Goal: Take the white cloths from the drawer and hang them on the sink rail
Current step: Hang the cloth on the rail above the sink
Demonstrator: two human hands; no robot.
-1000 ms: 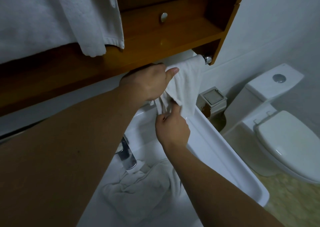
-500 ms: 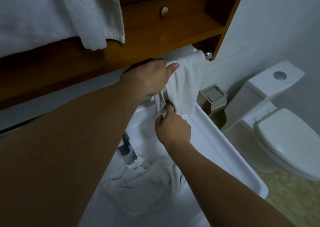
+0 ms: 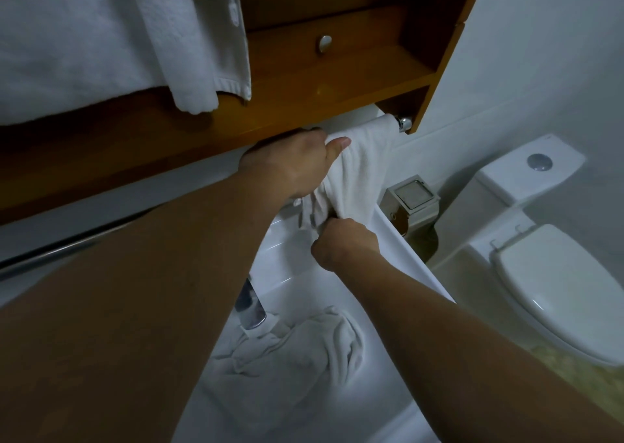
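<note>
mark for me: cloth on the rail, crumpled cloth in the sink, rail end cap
cloth on the rail [image 3: 363,169], head view, middle of the hanging fold
crumpled cloth [image 3: 304,351], head view, centre of the heap in the basin
rail end cap [image 3: 404,123], head view, chrome right end

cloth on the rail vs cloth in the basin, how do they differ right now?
The cloth on the rail hangs draped over the rail; the cloth in the basin lies crumpled beside the faucet. The left hand and right hand both grip the rail cloth; nothing touches the basin cloth. The rail cloth is pulled lengthwise, the basin cloth bunched in folds. Both are white.
</note>
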